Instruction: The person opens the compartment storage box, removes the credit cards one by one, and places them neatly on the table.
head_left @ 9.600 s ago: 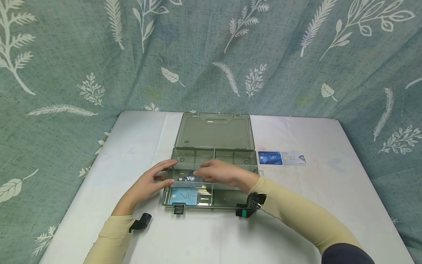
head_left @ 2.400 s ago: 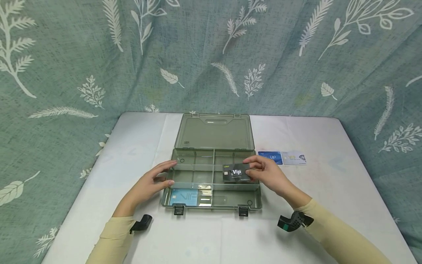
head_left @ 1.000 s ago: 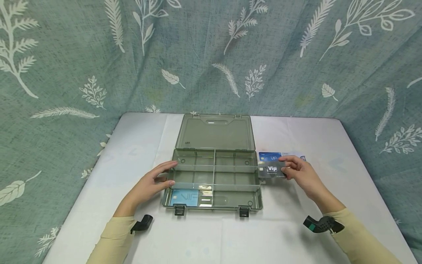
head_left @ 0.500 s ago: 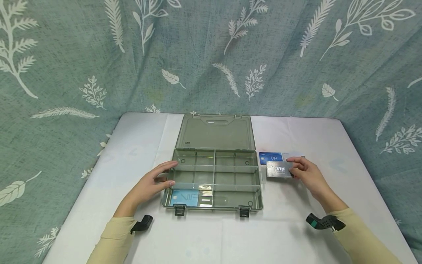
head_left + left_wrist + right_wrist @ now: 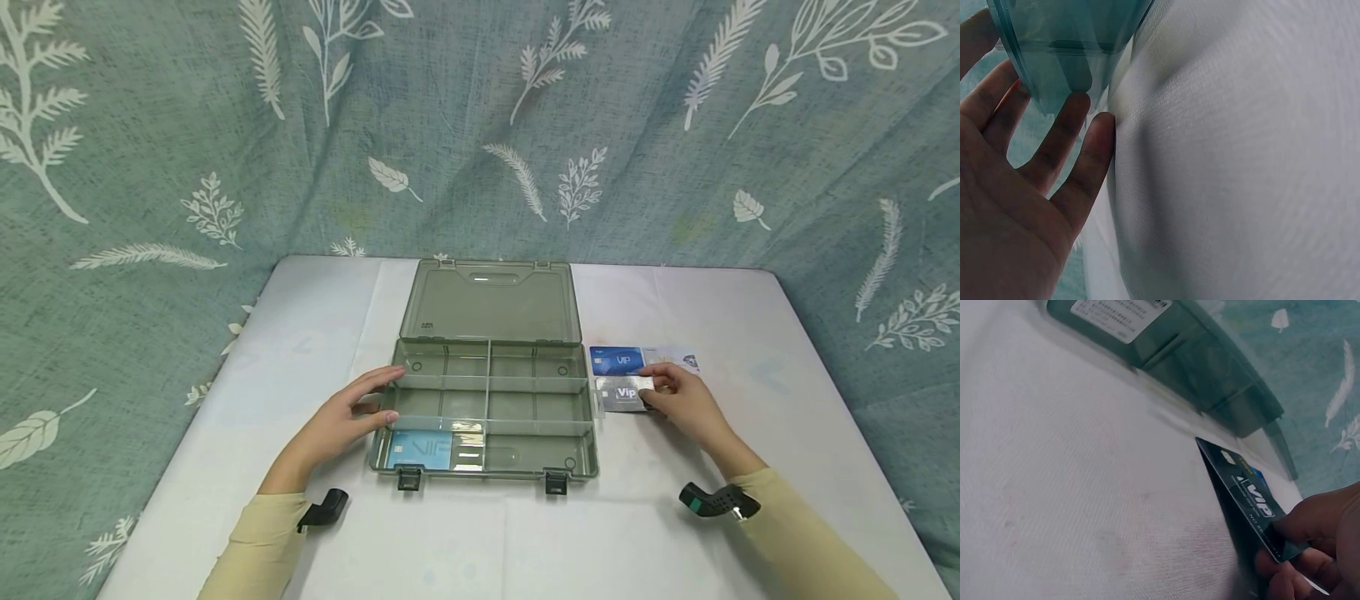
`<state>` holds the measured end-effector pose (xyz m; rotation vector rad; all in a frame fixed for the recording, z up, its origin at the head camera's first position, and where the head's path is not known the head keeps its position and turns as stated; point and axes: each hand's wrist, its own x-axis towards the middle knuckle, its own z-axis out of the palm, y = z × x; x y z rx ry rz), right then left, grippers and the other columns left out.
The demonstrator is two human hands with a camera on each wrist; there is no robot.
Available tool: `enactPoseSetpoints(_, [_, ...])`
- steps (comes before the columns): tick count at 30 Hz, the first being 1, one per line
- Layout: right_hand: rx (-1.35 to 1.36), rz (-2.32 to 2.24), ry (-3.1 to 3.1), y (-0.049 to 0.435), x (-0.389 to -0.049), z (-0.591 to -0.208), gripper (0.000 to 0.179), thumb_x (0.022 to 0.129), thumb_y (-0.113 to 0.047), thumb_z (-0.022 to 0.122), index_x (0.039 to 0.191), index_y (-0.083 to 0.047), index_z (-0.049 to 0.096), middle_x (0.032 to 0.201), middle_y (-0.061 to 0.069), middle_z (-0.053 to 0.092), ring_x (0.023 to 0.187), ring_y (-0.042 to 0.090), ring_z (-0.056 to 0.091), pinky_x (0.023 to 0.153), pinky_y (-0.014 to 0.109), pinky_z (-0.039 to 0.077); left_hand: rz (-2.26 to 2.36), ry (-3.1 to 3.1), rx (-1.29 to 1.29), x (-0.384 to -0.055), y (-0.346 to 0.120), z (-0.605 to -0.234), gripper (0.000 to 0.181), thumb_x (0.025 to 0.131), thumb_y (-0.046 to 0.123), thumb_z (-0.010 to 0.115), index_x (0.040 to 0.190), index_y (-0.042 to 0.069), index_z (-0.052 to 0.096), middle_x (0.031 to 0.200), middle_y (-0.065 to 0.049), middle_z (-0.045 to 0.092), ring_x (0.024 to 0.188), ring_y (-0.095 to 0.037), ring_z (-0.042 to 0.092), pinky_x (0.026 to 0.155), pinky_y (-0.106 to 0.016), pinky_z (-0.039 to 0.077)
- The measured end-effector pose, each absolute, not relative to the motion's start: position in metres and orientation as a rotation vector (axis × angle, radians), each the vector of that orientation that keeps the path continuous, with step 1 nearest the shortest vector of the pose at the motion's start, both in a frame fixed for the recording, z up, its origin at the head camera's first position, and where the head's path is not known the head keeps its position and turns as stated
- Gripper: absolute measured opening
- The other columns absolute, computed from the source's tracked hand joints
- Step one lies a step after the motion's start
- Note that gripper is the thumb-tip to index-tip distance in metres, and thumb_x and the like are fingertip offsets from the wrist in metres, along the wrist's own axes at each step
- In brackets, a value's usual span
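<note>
Between thumb and fingers my right hand pinches a dark VIP card by its right end. The card is held low, tilted over the table just right of the box, in front of a blue VIP card. A pale VIP card lies beside the blue one, partly behind my fingers. My left hand rests with spread fingers on the left side of the smoky clear box, thumb at its front part. A light blue VIP card lies in the box's front left compartment.
The box's lid is laid back towards the curtain. Two latches hang at its front edge, one of them the left latch. A white cloth covers the table.
The dark VIP card, earlier in the box's middle left compartment, has been lifted out and carried right, then lowered close to the table below the blue card. The left hand has stayed put.
</note>
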<state>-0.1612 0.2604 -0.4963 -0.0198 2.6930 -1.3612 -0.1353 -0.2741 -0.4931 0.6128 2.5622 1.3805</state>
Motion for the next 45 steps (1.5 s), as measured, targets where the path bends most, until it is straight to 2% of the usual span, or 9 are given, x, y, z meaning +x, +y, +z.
enactPoseSetpoints(3, [-0.024, -1.248, 2.785, 0.258, -0.161, -0.498, 0.034, 0.093, -0.015, 0.074, 0.124, -0.002, 0.066, 0.107, 0.018, 0.065, 0.078, 0.017, 0.058, 0.059, 0.026, 0.050, 1.380, 2.564, 0.606, -0.135, -0.274, -0.493, 0.065, 0.097, 0.022, 0.072, 0.155, 0.013, 0.044, 0.163, -0.005, 0.034, 0.145, -0.032, 0.037, 0.109, -0.057, 0.045])
enactPoseSetpoints(8, [-0.030, -1.144, 2.869, 0.255, -0.160, -0.499, 0.031, 0.092, -0.015, 0.076, 0.120, -0.003, 0.068, 0.109, 0.018, 0.067, 0.083, 0.022, 0.060, 0.064, 0.029, 0.050, 1.377, 2.570, 0.598, -0.135, -0.273, -0.492, 0.066, 0.097, 0.022, 0.073, 0.155, 0.013, 0.044, 0.163, -0.005, 0.034, 0.145, -0.032, 0.037, 0.109, -0.057, 0.045])
enactPoseSetpoints(18, [-0.062, -1.075, 2.952, 0.251, -0.160, -0.503, 0.031, 0.090, -0.012, 0.077, 0.118, -0.001, 0.069, 0.105, 0.015, 0.061, 0.077, 0.020, 0.052, 0.062, 0.030, 0.041, 1.384, 2.566, 0.593, -0.134, -0.273, -0.491, 0.065, 0.097, 0.021, 0.073, 0.155, 0.013, 0.044, 0.163, -0.007, 0.033, 0.145, -0.034, 0.037, 0.109, -0.058, 0.044])
enactPoseSetpoints(24, [-0.060, -1.093, 2.970, 0.250, -0.159, -0.505, 0.032, 0.089, -0.009, 0.077, 0.118, 0.000, 0.066, 0.110, 0.017, 0.060, 0.075, 0.019, 0.051, 0.061, 0.029, 0.040, 1.386, 2.565, 0.601, -0.134, -0.274, -0.492, 0.065, 0.097, 0.021, 0.072, 0.155, 0.012, 0.044, 0.163, -0.007, 0.033, 0.145, -0.034, 0.037, 0.109, -0.058, 0.044])
enactPoseSetpoints(45, [-0.025, -1.118, 2.955, 0.248, -0.156, -0.501, 0.031, 0.090, -0.010, 0.077, 0.118, -0.001, 0.068, 0.109, 0.016, 0.061, 0.079, 0.020, 0.054, 0.061, 0.027, 0.043, 1.381, 2.562, 0.606, -0.135, -0.275, -0.493, 0.066, 0.097, 0.022, 0.072, 0.155, 0.013, 0.043, 0.163, -0.006, 0.033, 0.146, -0.032, 0.037, 0.109, -0.056, 0.045])
